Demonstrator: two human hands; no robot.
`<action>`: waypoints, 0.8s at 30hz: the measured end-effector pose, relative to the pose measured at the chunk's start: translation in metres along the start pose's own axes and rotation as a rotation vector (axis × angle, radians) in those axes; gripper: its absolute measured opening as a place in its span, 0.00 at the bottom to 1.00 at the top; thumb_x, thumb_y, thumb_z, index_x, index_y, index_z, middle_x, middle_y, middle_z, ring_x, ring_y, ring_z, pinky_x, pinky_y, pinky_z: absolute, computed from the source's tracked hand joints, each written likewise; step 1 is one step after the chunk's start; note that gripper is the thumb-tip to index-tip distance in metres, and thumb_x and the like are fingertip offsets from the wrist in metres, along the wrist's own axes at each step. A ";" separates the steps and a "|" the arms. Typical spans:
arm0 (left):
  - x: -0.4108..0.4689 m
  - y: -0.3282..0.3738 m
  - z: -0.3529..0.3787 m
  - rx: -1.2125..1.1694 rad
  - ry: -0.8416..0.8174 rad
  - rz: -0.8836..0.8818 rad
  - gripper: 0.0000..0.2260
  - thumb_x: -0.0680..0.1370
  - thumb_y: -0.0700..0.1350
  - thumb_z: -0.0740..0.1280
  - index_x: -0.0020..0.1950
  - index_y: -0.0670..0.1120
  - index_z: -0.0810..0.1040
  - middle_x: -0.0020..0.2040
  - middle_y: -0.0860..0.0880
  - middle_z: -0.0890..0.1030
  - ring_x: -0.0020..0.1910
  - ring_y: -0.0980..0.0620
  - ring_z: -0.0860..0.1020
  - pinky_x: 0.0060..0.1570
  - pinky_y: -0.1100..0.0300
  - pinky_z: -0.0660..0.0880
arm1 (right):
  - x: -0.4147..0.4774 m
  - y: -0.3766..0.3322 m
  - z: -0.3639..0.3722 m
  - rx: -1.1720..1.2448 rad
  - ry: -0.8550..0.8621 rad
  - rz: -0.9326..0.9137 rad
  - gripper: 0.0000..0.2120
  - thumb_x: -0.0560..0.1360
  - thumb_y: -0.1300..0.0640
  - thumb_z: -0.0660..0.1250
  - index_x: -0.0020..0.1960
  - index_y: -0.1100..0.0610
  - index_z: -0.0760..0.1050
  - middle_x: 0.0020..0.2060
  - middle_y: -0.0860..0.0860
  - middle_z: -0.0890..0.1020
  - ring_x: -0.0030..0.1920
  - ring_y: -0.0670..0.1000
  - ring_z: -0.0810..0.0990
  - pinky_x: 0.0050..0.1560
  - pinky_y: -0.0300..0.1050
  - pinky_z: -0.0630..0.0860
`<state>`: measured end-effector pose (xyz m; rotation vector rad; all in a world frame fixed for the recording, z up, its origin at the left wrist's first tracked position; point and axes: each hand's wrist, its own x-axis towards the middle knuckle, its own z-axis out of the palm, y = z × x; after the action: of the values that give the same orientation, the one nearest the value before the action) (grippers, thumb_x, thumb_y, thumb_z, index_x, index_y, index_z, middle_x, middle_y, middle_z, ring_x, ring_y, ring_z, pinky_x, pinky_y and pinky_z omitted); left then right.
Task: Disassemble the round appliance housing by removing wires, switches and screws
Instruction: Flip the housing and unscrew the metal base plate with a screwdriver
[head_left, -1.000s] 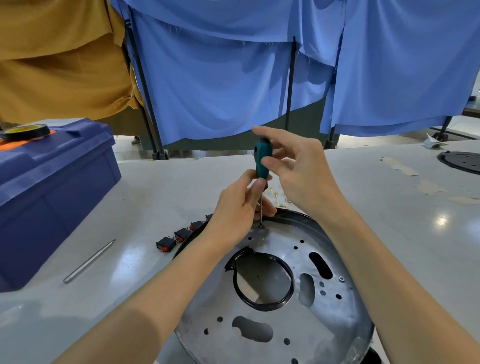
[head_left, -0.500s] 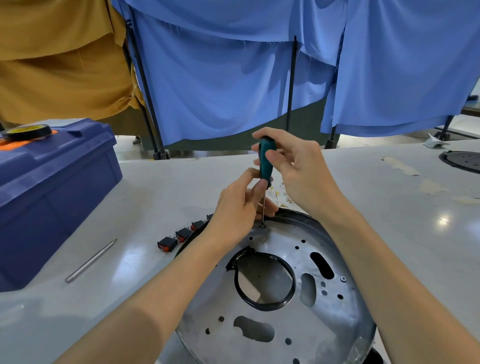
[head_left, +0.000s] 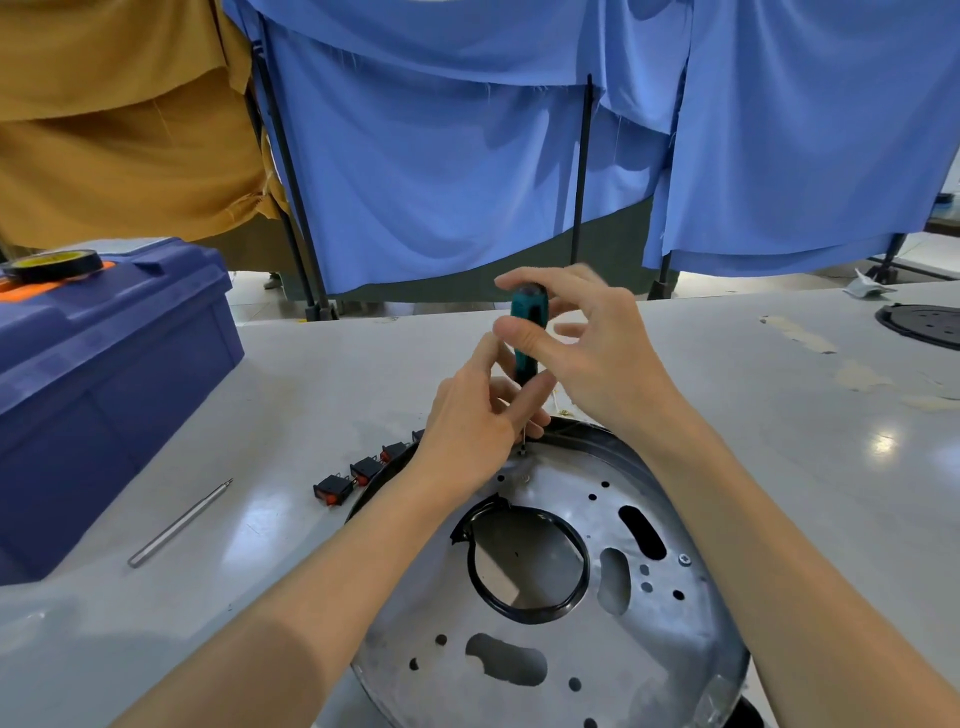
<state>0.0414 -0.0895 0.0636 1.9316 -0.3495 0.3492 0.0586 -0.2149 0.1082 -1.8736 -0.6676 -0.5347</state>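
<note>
Round appliance housing (head_left: 597, 613) lying flat on the pale table (head_left: 311, 395), near the front edge, metal plate uppermost, pierced with small holes and oblong slots, a black ring (head_left: 524, 564) around the large central opening. One screw (head_left: 684, 559) seated in the plate toward the right rim. Screwdriver (head_left: 527, 332) standing upright at the far rim of the housing, teal handle up, thin shaft down, tip meeting a screw head there. Right hand (head_left: 597, 353) wrapped loosely about the top of the handle, index finger over the cap and thumb pressed on the side, other fingers spread and slightly blurred. Left hand (head_left: 472, 415) lower down, thumb and fingers pinched around the base of the handle and the shaft, closed on the tool. Both forearms reaching in from the near edge, over the plate.

Just beside the housing's left rim, a row of black rocker switches (head_left: 358, 475) with orange faces, resting on the table. Farther left, a slim metal rod (head_left: 179, 524) lying diagonally. Beyond it, a blue toolbox (head_left: 104, 384), lid shut, with a roll of black tape (head_left: 52, 264) on top. At the far right edge of the table, a dark perforated disc (head_left: 922, 325). Behind the table, blue cloth (head_left: 467, 156) and mustard cloth (head_left: 114, 119) hung on dark stands.
</note>
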 end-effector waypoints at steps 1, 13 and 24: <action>0.000 0.000 0.000 0.003 0.003 0.005 0.13 0.78 0.54 0.65 0.53 0.46 0.70 0.37 0.47 0.84 0.36 0.51 0.84 0.45 0.45 0.81 | 0.000 0.000 0.001 -0.015 0.016 -0.005 0.16 0.73 0.51 0.70 0.60 0.46 0.77 0.49 0.47 0.76 0.47 0.40 0.76 0.52 0.37 0.75; 0.001 -0.001 0.000 -0.016 -0.016 -0.002 0.09 0.79 0.52 0.63 0.52 0.49 0.68 0.38 0.49 0.85 0.39 0.52 0.83 0.51 0.46 0.79 | 0.001 0.002 0.000 -0.036 0.046 -0.010 0.17 0.74 0.55 0.70 0.61 0.44 0.75 0.50 0.47 0.75 0.48 0.39 0.75 0.53 0.37 0.75; 0.002 -0.001 0.000 -0.062 -0.023 -0.007 0.09 0.80 0.52 0.61 0.55 0.49 0.68 0.40 0.47 0.85 0.38 0.51 0.84 0.48 0.50 0.81 | 0.001 0.000 -0.001 -0.029 0.061 -0.015 0.18 0.73 0.57 0.71 0.61 0.45 0.76 0.49 0.45 0.77 0.47 0.40 0.76 0.51 0.35 0.76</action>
<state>0.0438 -0.0896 0.0631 1.8767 -0.3649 0.3083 0.0588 -0.2157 0.1093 -1.8731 -0.6368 -0.6111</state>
